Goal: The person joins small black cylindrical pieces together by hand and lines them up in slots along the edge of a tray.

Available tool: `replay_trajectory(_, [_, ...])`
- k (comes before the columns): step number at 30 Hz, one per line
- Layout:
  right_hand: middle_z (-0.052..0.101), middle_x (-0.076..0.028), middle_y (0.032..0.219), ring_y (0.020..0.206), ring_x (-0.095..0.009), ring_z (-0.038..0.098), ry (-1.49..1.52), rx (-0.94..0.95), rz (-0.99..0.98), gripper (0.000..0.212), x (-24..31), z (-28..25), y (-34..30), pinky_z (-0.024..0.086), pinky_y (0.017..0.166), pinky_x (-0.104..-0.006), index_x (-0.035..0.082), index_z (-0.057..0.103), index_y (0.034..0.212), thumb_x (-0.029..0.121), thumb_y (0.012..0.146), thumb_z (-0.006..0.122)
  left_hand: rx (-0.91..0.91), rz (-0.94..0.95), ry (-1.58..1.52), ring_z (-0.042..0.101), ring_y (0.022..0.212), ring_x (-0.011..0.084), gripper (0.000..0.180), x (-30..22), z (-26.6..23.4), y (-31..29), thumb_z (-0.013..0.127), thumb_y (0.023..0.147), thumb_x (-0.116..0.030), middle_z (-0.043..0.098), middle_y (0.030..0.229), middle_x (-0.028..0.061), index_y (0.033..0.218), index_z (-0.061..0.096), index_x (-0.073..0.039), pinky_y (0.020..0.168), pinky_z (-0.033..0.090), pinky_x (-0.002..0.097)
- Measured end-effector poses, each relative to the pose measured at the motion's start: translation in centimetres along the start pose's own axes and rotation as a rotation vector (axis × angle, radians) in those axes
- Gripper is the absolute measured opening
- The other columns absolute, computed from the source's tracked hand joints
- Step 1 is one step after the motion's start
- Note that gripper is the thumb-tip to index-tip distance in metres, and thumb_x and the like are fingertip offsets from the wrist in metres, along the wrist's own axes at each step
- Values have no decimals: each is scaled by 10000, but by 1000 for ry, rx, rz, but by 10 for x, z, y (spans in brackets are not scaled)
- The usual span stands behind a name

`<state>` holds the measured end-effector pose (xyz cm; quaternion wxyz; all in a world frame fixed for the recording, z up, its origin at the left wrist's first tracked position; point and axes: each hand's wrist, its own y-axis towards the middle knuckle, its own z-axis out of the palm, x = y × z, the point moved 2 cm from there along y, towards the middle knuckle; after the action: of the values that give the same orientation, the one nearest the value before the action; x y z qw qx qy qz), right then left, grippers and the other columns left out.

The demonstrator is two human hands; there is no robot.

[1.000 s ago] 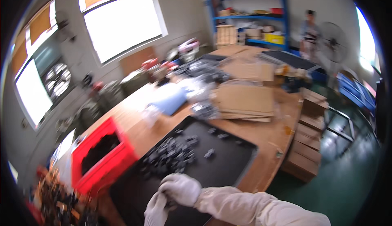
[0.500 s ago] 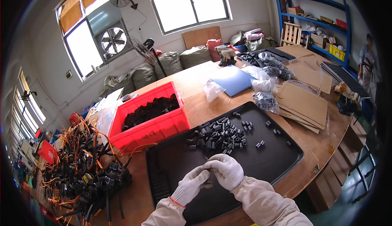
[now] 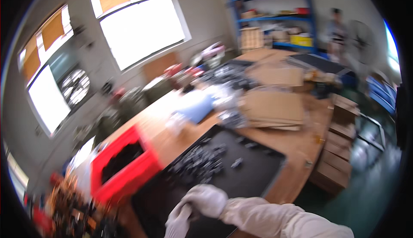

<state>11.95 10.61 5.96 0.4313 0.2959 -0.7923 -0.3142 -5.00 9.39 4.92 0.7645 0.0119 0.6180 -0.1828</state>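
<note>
Both my hands wear white gloves and meet over the near part of a black tray (image 3: 247, 180). My right hand (image 3: 208, 200) is closed, its fingertips pressed against my left hand (image 3: 178, 221). The left is closed too, low in the picture, partly cut off by the lower edge. Whatever is pinched between them is hidden and smeared by motion. Beyond the hands, many short black tube pieces (image 3: 202, 158) lie heaped on the tray, with a few loose ones to the right. A red plastic bin (image 3: 131, 178) full of black parts (image 3: 122, 162) stands to the left.
A tangle of black and orange cables (image 3: 73, 208) lies near left. Farther off on the wooden table (image 3: 297, 152) are a blue sheet (image 3: 195, 107), clear bags (image 3: 232, 118) and stacked cardboard (image 3: 273, 109). Brown cartons (image 3: 335, 160) stand to the right. A person (image 3: 337, 33) is near the blue shelf (image 3: 275, 18).
The view has swung to the right and blurred, so the tray and bin appear farther left. My hands stay together, now lower in the picture.
</note>
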Motion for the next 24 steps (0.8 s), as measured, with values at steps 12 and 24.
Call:
replay_trajectory(12, [679, -84, 1044, 975, -319, 666, -57, 18, 160, 280, -5, 9, -6, 551, 818, -423, 261, 711, 1036, 152, 787, 648, -17, 31, 193, 590, 1109, 131, 438, 5, -17, 2, 591, 1025, -268, 613, 1280, 48, 1384, 542, -23, 930, 506, 295])
replay_trajectory(24, [687, -87, 1004, 947, -332, 667, 24, -30, 175, 237, -7, 12, -3, 546, 807, -427, 229, 717, 1030, 161, 812, 653, -34, 106, 377, 594, 1090, 128, 391, -17, -4, -4, 593, 1025, -264, 641, 1231, 64, 1307, 604, 6, 917, 509, 286])
